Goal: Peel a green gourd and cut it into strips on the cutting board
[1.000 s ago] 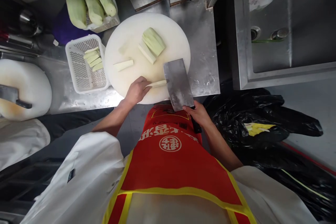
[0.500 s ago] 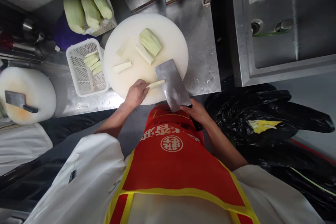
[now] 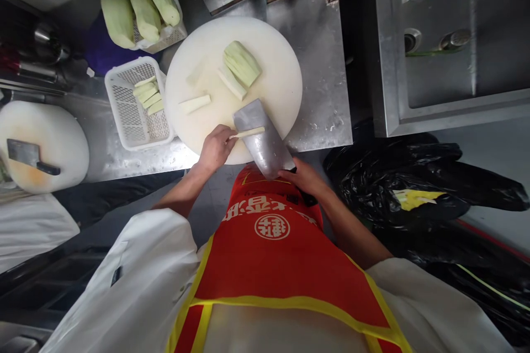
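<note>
the left hand point(image 3: 216, 149) pinches one end of a slim, pale cream-green vegetable stick point(image 3: 251, 132), straight and smooth-sided, held over the near part of a round, thick white cutting board point(image 3: 281, 69). the right hand point(image 3: 304, 176) is closed around the handle end of a broad, rectangular grey steel cleaver point(image 3: 269, 149), its fingertips at the blade's near corner; the metal is dull and smudged, with a soft shine lower down. the stick's free end crosses in front of the blade, though whether the two touch cannot be told.

farther back on the board lies a blocky light-green vegetable chunk point(image 3: 242, 63) with lengthwise facets, a long pale slab point(image 3: 232, 84) beside it. a flat, whitish tapered piece point(image 3: 195, 103) rests apart, to the left. beside the board, a white perforated plastic basket point(image 3: 117, 131) holds light-green cut slices point(image 3: 149, 95). both stand on a scuffed stainless steel counter point(image 3: 321, 94).

a second ago the cleaver stood farther right, its left edge just at the stick's tip; now the blade slants to the left, reaching behind much of the stick. the left hand's pinch is unchanged, and the chunk, slab and tapered piece lie as before.
</note>
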Demonstrator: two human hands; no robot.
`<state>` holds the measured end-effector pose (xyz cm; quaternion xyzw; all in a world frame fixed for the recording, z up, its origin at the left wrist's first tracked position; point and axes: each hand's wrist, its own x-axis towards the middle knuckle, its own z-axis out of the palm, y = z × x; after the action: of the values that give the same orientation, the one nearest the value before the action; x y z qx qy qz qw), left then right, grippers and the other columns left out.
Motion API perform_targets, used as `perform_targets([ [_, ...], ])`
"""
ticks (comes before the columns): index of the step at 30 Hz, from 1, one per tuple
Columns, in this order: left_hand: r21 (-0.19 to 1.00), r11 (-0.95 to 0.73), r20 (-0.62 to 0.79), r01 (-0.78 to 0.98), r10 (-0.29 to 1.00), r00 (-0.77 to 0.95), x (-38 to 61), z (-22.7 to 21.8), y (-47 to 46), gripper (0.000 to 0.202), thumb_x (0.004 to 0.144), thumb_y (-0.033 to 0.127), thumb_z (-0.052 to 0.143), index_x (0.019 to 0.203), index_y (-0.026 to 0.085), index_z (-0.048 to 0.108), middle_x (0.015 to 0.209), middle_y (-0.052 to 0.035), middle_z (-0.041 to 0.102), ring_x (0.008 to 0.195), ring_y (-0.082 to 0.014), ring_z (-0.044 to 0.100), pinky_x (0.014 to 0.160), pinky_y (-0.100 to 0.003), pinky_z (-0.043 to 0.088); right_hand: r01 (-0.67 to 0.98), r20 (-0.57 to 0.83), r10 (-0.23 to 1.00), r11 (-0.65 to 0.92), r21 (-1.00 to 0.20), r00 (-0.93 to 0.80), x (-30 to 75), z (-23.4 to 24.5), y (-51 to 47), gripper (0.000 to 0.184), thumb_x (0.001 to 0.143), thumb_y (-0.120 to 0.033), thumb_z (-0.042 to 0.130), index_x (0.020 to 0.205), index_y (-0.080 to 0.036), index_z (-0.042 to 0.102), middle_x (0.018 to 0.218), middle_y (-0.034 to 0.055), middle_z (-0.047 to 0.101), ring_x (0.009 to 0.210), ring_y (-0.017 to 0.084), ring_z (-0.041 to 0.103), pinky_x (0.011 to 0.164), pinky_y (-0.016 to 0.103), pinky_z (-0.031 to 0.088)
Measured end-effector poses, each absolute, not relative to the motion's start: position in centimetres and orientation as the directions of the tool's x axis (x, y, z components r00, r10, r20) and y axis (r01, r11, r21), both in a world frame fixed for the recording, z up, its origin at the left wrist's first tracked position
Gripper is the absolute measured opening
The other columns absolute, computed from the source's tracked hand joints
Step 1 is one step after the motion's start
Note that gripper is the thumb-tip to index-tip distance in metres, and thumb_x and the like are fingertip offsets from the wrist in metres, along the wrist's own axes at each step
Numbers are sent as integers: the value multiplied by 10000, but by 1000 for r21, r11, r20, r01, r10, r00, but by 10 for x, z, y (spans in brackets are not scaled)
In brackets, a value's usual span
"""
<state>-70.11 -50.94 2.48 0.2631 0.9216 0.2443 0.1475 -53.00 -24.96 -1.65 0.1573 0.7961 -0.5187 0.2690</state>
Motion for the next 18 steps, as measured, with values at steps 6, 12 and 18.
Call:
perform_targets([
  [6, 556, 726, -154, 405, 569, -808, -701, 25, -505, 156, 942, 247, 584, 1005, 191, 716, 1003, -79, 710, 892, -216, 658, 832, -363, 549, 494, -599, -64, 500, -712, -798, -525, -13, -256, 272, 881, -424, 720, 1053, -221, 666, 1027, 81, 774, 914, 279, 703, 723, 298, 472],
  [12, 529, 756, -144, 385, 527, -837, -710, 30, -507, 149, 926, 263, 599, 1002, 199, 711, 957, -67, 701, 852, -208, 648, 815, -353, 540, 400, -569, -124, 591, -700, -813, -556, -8, -291, 247, 913, -456, 675, 963, -220, 622, 933, 88, 761, 865, 270, 698, 660, 280, 406],
  [18, 480, 845, 19, 237, 260, -965, -781, 42, -536, 150, 892, 301, 622, 969, 198, 700, 951, -50, 705, 807, -181, 623, 767, -330, 528, 487, -565, 0, 507, -711, -825, -550, 2, -267, 275, 852, -444, 704, 994, -219, 634, 949, 93, 758, 903, 298, 701, 694, 312, 451],
])
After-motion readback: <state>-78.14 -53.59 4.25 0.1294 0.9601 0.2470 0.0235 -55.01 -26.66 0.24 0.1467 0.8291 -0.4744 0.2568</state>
